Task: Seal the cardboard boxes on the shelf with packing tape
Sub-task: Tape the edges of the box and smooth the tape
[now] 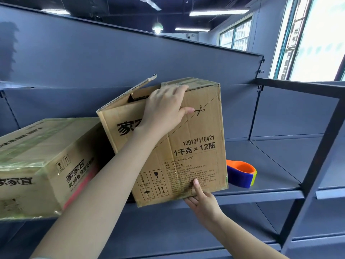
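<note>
The open cardboard box (186, 146) is held tilted on the shelf (270, 191), just beside the taped box (37, 161) on its left. Its top front edge is gripped by the left hand (164, 111), with the fingers curled over the edge and the thumb laid on the front face. The bottom right corner is pinched by the right hand (201, 200), thumb on the face and fingers underneath. One flap (141, 86) stands raised at the top left. The tape dispenser (241, 173) lies on the shelf to the right of the box, near its lower right corner, so it is nearer to the right hand. It is judged that the box must be set flat and the flaps closed before the tape is fetched.
</note>
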Demonstrator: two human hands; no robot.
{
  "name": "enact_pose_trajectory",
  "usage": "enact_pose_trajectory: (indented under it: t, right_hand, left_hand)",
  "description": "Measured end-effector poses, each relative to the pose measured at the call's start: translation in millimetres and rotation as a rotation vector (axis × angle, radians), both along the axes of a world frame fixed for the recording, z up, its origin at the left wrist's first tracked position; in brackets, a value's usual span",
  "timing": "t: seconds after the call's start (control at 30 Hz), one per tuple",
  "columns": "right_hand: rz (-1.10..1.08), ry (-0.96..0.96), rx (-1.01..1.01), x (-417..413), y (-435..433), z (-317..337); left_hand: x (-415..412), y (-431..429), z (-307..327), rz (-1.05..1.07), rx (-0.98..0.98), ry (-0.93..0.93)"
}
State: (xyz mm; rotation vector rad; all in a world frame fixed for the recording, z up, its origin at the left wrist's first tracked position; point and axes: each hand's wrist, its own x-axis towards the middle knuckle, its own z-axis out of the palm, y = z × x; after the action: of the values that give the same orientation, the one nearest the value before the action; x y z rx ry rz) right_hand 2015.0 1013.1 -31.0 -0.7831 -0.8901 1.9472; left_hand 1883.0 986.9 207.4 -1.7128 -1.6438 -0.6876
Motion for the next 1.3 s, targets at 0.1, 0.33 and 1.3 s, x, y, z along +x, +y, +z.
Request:
enact_pose_trajectory:
  t: [0.1,0.33,1.3]
  right_hand:
    - [0.016,0.031,-0.007,2,-1,-2]
    - [0.022,0.062,-0.005,2,-1,-10]
    - [0.155,-0.115,-0.306,9,4,17]
  left_hand:
    - [0,0,-4,0.001,0.006,-0.003]
    - [6,-4,-16,0.018,0.061,0.022]
    - [38,10,-48,-0.063,0.078,0.104]
